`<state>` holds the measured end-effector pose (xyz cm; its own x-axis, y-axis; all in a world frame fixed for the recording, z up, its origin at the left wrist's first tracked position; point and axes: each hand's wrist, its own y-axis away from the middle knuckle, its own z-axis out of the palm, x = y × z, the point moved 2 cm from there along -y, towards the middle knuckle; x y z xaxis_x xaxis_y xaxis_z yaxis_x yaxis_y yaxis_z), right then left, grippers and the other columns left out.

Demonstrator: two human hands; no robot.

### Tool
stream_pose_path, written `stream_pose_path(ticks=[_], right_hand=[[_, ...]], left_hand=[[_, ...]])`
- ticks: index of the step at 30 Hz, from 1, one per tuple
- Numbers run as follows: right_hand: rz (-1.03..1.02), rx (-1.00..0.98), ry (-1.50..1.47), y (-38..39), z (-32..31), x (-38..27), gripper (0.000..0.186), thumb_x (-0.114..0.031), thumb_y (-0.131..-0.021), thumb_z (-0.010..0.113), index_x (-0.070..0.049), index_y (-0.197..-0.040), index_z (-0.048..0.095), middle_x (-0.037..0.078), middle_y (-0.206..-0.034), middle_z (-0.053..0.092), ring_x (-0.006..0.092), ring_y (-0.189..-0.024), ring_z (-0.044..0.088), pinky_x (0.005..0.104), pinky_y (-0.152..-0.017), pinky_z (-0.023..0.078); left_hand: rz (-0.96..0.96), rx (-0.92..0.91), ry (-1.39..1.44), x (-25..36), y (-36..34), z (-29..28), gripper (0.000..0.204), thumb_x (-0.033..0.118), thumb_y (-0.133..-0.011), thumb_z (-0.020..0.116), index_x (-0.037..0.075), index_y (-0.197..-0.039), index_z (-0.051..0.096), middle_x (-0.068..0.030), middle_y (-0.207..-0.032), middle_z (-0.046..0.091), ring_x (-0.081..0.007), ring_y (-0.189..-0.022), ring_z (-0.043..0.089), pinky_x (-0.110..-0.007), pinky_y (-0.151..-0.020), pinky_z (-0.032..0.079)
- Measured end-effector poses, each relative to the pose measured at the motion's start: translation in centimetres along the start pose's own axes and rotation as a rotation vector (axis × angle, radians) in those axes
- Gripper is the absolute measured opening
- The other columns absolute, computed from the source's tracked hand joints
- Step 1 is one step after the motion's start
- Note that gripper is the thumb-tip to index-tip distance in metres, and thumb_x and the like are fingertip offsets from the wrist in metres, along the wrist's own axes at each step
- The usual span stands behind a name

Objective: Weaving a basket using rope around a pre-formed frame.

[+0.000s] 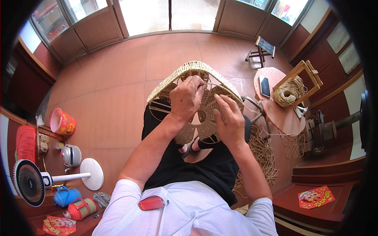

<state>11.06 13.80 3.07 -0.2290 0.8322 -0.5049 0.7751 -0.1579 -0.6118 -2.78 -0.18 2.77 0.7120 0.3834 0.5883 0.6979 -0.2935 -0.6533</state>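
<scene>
A cream woven cord piece (178, 76) with a rounded rim and petal-shaped openwork rests on the lap over black-trousered legs. My left hand (185, 98) is closed, its thumb and index finger pinching a cord (212, 85) at the upper middle of the weave. My right hand (229, 118) is at the weave's right part, fingers bent and somewhat apart, with nothing clearly held in them; its palm is hidden.
A pink board (287, 122) at right bears a phone (264, 86), rope coil (288, 94) and wooden frame (315, 78). Loose cord (260, 161) hangs below. A folding stool (260, 53) stands behind. At left are a fan (29, 183), kettle (71, 156) and bucket (61, 122).
</scene>
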Motion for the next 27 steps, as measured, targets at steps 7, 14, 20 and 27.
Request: stream_pose_path(ticks=[7, 14, 20, 27], right_hand=[[-0.102, 0.019, 0.283, -2.3, 4.5, 0.7, 0.049, -0.009, -0.097, 0.072, -0.002, -0.145, 0.07, 0.019, -0.136, 0.073, 0.0403, -0.124, 0.07, 0.0494, -0.107, 0.055], [0.056, -0.035, 0.151, -2.5, 6.2, 1.0, 0.043, -0.009, -0.093, 0.074, -0.007, -0.136, 0.074, 0.017, -0.124, 0.073, 0.0402, -0.111, 0.071, 0.05, -0.098, 0.058], [0.092, -0.007, 0.193, -3.0, 6.6, 0.6, 0.038, -0.012, -0.091, 0.075, -0.009, -0.129, 0.075, 0.015, -0.118, 0.072, 0.0402, -0.107, 0.071, 0.0519, -0.092, 0.058], [0.117, 0.011, 0.14, -2.6, 6.8, 0.2, 0.038, -0.014, -0.091, 0.078, -0.011, -0.13, 0.075, 0.016, -0.121, 0.07, 0.0417, -0.107, 0.071, 0.0538, -0.09, 0.058]], left_hand=[[0.081, 0.038, -0.047, -0.2, -0.6, -0.2, 0.009, 0.012, -0.097, 0.079, 0.009, -0.104, 0.076, -0.0089, -0.094, 0.074, -0.0312, -0.09, 0.075, -0.042, -0.076, 0.061], [0.183, 0.016, -0.309, -0.4, -0.6, 0.3, 0.013, 0.013, -0.101, 0.075, 0.012, -0.114, 0.073, -0.0075, -0.103, 0.073, -0.0285, -0.091, 0.077, -0.04, -0.072, 0.063], [0.087, -0.071, -0.214, -0.9, -0.7, 1.0, 0.017, 0.015, -0.105, 0.073, 0.012, -0.122, 0.069, -0.0093, -0.104, 0.074, -0.0311, -0.092, 0.079, -0.041, -0.068, 0.064], [0.156, -0.065, 0.066, -1.7, 0.2, -0.5, 0.03, 0.01, -0.105, 0.072, 0.01, -0.134, 0.064, -0.0146, -0.111, 0.075, -0.0353, -0.096, 0.078, -0.044, -0.075, 0.064]])
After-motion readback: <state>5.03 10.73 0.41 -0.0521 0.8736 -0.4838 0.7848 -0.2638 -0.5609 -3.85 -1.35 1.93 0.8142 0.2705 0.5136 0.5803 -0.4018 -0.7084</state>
